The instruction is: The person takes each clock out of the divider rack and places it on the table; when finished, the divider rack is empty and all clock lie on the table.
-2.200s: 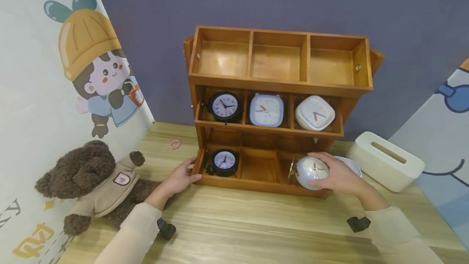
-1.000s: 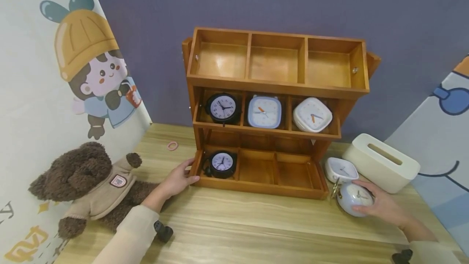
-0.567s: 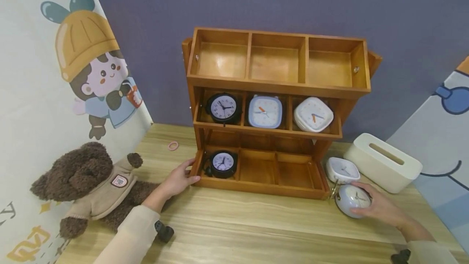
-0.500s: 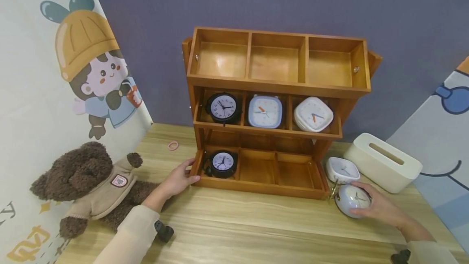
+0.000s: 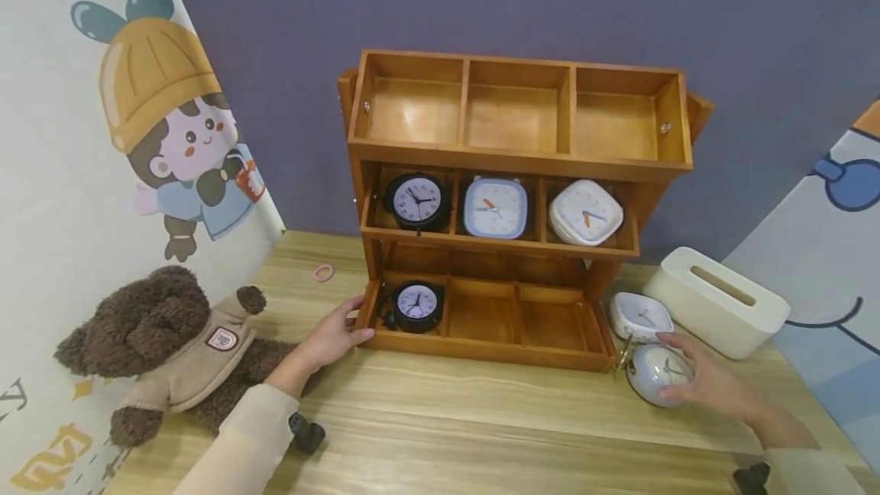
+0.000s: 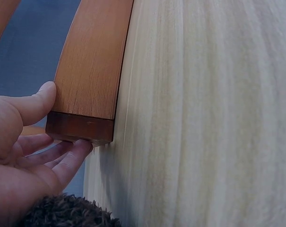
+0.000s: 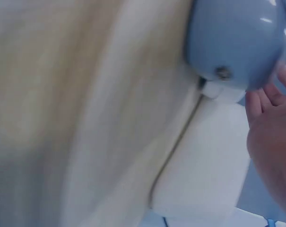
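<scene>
On a pale wooden table [image 5: 440, 418], the left hand [image 5: 334, 340] grips the shelf [image 5: 522, 160] by its corner; the right hand [image 5: 711, 380] surrounds a round clock [image 5: 648, 376] beside it — whether grasping or released, I can't make out.

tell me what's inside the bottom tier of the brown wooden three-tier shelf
A round black clock sits in the left compartment; the middle compartment and right compartment show only bare wood. What lies directly beneath that clock is covered and cannot be seen.
</scene>
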Motion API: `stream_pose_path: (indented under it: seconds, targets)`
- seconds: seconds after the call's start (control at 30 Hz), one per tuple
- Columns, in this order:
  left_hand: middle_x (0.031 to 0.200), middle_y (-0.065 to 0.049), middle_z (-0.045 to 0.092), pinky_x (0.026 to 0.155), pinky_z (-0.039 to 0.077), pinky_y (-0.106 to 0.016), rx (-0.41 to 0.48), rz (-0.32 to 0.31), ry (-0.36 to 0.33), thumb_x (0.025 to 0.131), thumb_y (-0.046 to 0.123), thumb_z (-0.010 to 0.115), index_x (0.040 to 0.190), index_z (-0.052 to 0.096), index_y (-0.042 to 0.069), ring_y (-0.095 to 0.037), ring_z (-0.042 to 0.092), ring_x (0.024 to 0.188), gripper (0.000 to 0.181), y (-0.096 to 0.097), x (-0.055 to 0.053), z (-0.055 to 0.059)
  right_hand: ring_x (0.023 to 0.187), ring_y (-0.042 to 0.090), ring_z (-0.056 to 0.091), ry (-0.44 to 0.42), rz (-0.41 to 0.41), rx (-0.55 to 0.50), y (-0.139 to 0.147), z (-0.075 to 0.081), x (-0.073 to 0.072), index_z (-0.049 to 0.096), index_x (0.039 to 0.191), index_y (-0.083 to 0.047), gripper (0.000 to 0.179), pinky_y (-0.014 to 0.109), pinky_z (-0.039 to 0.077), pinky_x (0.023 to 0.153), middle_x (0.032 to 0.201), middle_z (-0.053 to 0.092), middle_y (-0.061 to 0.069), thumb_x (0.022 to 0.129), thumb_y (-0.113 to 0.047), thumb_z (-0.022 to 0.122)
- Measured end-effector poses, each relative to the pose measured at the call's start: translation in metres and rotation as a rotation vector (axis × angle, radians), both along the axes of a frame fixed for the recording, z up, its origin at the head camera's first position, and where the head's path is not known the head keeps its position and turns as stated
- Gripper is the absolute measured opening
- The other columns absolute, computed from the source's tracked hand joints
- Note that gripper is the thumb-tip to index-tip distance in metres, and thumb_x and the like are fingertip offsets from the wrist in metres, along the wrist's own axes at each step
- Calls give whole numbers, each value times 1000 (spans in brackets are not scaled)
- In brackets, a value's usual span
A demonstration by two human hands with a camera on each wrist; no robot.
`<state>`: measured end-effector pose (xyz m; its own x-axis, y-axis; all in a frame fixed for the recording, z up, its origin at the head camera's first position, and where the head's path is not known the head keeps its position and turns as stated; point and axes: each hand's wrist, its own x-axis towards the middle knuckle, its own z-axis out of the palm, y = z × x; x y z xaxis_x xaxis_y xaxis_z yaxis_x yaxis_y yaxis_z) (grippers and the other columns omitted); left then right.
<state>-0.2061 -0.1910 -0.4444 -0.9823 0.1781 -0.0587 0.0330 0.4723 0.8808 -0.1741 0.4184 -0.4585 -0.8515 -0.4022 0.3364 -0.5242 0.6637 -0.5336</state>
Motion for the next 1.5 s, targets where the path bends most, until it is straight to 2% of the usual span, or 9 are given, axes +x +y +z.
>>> stream_pose_path:
  seconds: [0.1,0.17,0.37,0.5,0.57,0.63,1.07,1.3,1.5]
  targets:
    - [148,-29,33,93,48,-49,-4,0,-1,94,2,63,148,28,-8,-46,47,124,65,0,0,0,119,-15,25,-12,14,-17,-6,11,-1,43,139,4,87,3,21,91,135,40,-8,64,-4,87]
    - [148,-29,33,94,47,-49,-5,1,-3,94,2,63,148,28,-8,-46,47,124,65,0,1,-1,120,-10,30,-24,17,-7,-14,21,-2,43,140,3,85,5,24,91,137,42,-1,67,-4,86]
    - [148,-30,34,93,49,-47,8,-6,-5,94,1,63,148,26,-9,-46,47,123,66,1,1,-1,118,43,45,-105,33,33,-50,51,-2,42,140,5,75,32,43,92,137,44,24,78,-8,82]
    - [147,-31,35,91,50,-47,19,-7,-2,94,0,63,148,27,-9,-46,48,122,66,2,1,0,117,54,42,-158,75,6,-78,62,-5,38,142,6,73,55,43,91,140,40,28,83,-8,78]
    - [147,-31,34,91,50,-47,12,-6,1,94,0,63,148,27,-9,-46,48,123,66,1,1,1,118,54,42,-170,89,-6,-93,66,-7,38,142,6,71,67,39,88,140,40,28,84,-10,76]
    - [148,-30,32,92,49,-47,9,-3,-4,94,0,62,149,26,-9,-46,47,123,66,1,1,1,119,53,42,-178,102,-18,-108,68,-10,39,142,5,69,67,37,90,140,41,27,86,-11,75]
    - [149,-30,32,93,49,-48,11,-8,-9,95,0,62,149,26,-9,-47,46,124,66,0,1,0,123,45,45,-211,192,-25,-214,58,-38,45,144,-5,71,58,39,99,143,44,17,87,-35,75]
    - [148,-30,33,92,49,-48,4,-9,5,95,2,63,149,27,-8,-46,47,123,65,-1,0,-1,129,41,41,-292,223,-63,-268,55,-57,45,145,-7,74,51,34,106,145,43,13,85,-37,77]
    - [148,-30,32,92,49,-48,9,-20,-8,95,2,62,149,26,-8,-47,47,124,66,0,1,2,130,32,43,-274,222,-21,-304,48,-76,46,144,-6,75,47,34,107,142,47,14,84,-37,78]
